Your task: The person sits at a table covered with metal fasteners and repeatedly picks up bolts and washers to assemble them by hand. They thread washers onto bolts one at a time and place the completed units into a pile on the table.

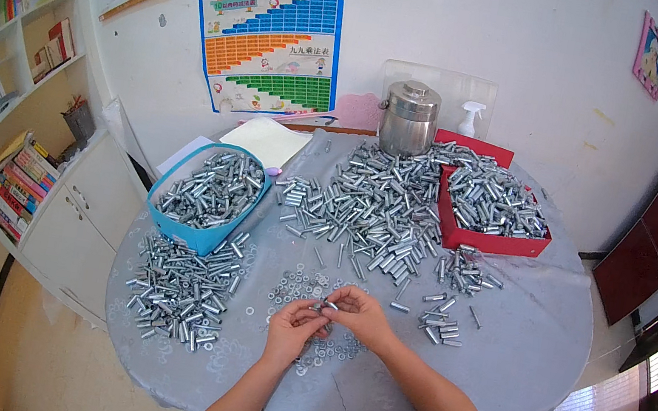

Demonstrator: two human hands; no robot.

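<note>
My left hand [293, 329] and my right hand [363, 318] meet over the near middle of the table, fingers closed in a pinch. Between their fingertips is a small silver expansion bolt [328, 305]; its ends are partly hidden by the fingers. Beneath and around the hands lie many loose flat washers [296, 283], some reaching out past the left wrist. To the left, a pile of finished-looking metal bolts [181, 294] spreads in front of a blue fabric bin [200, 233] heaped with similar pieces. Several metal sleeves [440, 330] lie right of my right hand.
Beyond my hands a large heap of metal sleeves [381, 205] covers the table's far middle. A red box [491, 241] full of them stands far right. Behind are a steel canister [410, 119], a white spray bottle [470, 119] and paper [267, 139]. Bookshelves line the left.
</note>
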